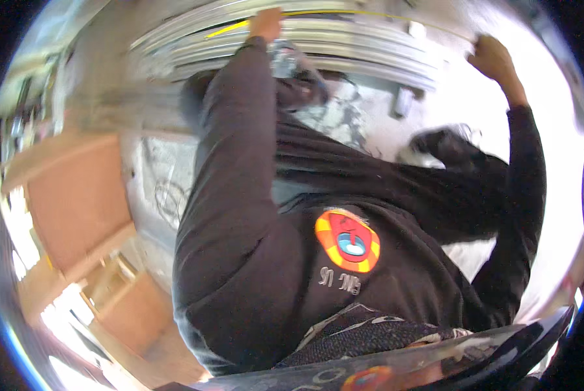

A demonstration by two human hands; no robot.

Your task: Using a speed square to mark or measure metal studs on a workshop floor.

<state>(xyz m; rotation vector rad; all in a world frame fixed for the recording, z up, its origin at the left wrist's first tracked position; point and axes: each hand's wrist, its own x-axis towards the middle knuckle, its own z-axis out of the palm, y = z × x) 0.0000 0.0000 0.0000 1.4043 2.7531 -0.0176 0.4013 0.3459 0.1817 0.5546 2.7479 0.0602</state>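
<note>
A yellow tape measure blade [370, 14] stretches from one of my hands to the other, above a row of long pale metal bars [363, 49]. My left hand [266, 25] is closed around it, and a short length of the blade sticks out to the left. At the far right my right hand [496, 60] closes on the other end of the blade. Whether the tape's case is inside that hand cannot be made out. Both arms are stretched forward, and the picture is blurred by motion.
On the left stand brown wooden boxes [80, 195]. A loose coil of cable [169, 199] lies on the pale floor. Between my arms are a small grey block [404, 102] and a dark shoe-like shape [445, 144]. Strong light washes out the right side.
</note>
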